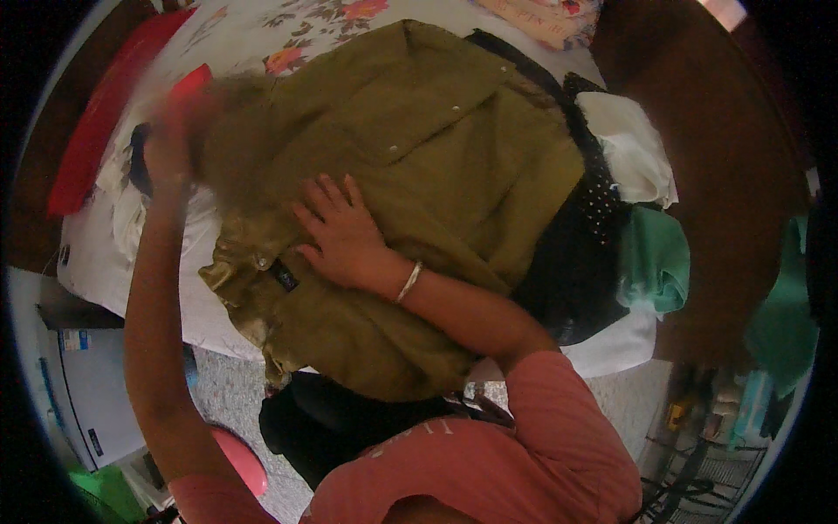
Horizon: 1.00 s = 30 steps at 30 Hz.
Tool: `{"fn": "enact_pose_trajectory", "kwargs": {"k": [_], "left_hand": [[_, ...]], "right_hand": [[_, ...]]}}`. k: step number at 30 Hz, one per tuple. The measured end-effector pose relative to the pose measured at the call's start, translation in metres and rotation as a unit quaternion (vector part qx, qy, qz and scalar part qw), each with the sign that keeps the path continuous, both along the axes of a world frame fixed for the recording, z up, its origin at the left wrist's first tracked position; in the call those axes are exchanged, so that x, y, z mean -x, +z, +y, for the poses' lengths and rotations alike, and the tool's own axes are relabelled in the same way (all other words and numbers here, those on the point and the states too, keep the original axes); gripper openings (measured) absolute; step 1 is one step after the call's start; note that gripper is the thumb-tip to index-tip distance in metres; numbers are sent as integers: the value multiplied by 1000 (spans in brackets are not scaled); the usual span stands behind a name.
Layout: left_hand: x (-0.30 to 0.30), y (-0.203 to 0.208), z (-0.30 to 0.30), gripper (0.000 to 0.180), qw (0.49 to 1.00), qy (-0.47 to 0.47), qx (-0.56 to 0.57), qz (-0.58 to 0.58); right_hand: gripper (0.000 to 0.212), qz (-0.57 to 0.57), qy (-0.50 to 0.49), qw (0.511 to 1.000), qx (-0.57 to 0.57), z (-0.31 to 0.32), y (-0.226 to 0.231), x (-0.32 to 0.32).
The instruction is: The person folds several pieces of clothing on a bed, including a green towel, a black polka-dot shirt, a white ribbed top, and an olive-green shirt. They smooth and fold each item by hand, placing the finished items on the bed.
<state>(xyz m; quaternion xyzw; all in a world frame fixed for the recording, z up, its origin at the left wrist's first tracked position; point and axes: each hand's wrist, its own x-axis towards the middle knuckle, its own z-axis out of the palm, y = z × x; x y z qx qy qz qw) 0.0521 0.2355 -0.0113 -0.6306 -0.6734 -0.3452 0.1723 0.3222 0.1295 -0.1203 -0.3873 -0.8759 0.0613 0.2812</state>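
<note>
An olive-green garment with metal snaps and a dark neck label is spread wide in front of me. My right hand lies flat on it, fingers apart, with a bracelet on the wrist. At the far left, my left hand is raised by the garment's edge and smeared by motion. A red patch shows right beside its fingers; whether the hand grips it or the cloth, I cannot tell. Dark dotted cloth sticks out from under the garment on the right.
The garment rests on a bed with a white floral sheet. Folded white cloth and green cloth lie along the right edge, by a brown wooden board. A red strip runs along the left side.
</note>
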Motion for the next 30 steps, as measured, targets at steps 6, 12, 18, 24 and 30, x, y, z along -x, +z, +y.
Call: {"fn": "enact_pose_trajectory", "kwargs": {"k": [6,12,18,24,30], "left_hand": [[-80,59,-63,20,950,-248,-56,180],[-71,7,-117,26,776,-491,98,384],[-48,-30,-129,33,832,-390,182,349],[-37,-42,-126,57,878,-234,261,328],[-46,-44,-121,55,915,-186,303,191]], "right_hand": [[58,-26,-3,1000,-2,0,3,-1],[51,-71,33,991,106,-7,10,6],[43,-79,45,995,-50,8,-60,0],[42,-75,56,993,71,-2,-17,-1],[41,-72,119,976,165,-66,34,-35]]}}
